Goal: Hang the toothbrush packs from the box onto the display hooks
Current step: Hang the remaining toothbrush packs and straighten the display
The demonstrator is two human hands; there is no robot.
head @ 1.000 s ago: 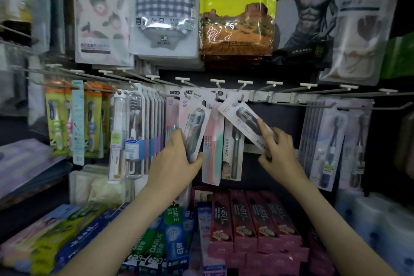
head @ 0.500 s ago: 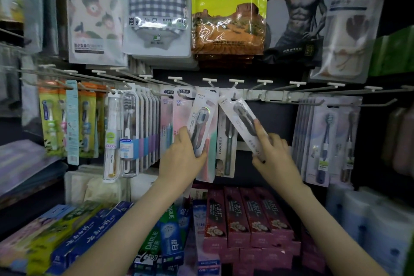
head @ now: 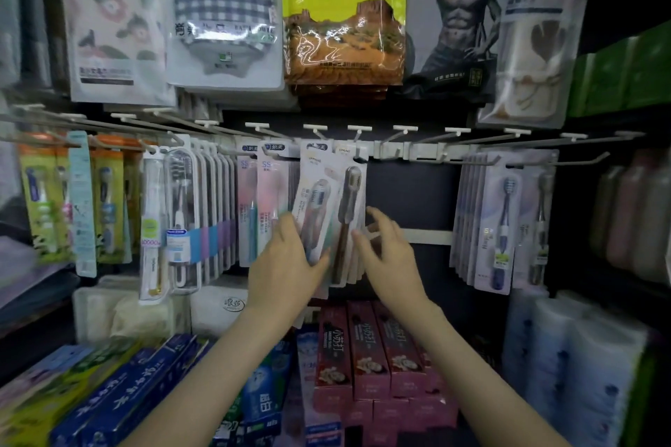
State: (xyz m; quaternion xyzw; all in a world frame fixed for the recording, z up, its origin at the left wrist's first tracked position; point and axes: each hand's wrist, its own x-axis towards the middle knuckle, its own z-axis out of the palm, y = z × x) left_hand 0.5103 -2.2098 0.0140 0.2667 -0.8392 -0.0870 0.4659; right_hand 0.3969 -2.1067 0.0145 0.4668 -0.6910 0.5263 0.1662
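Loads of stuff is crammed on this shop wall, so biggest first: a row of towel bags (head: pixel 345 11) hangs across the top, the yellow one dead centre with a checked one to its left and a black one to its right. Down at the bottom sit toothpaste boxes (head: pixel 366 348), red ones in the middle and blue and green ones off to the left, and over on the right there's a stack of wrapped paper rolls (head: pixel 581 366). Between those runs a long line of white display hooks (head: pixel 456 130). The ones left of centre are packed with toothbrush packs (head: pixel 203 214), a few hooks right of centre are bare, and another bunch of packs hangs further right. Both hands reach up at the middle of the rail. The left hand (head: pixel 287 268) grips a grey-brush pack (head: pixel 314 207), thumb across the lower front and the fingers curled round its left edge, and the pack sits a bit crooked. Its top edge is up at the hooks, but I honestly can't tell if the hole is over a hook or not. Just to the right of it a brown-handled pack (head: pixel 350 200) hangs straight down from a hook. The right hand (head: pixel 390 258) holds nothing, fingers spread and loosely bent, the fingertips just beside that pack's right edge.
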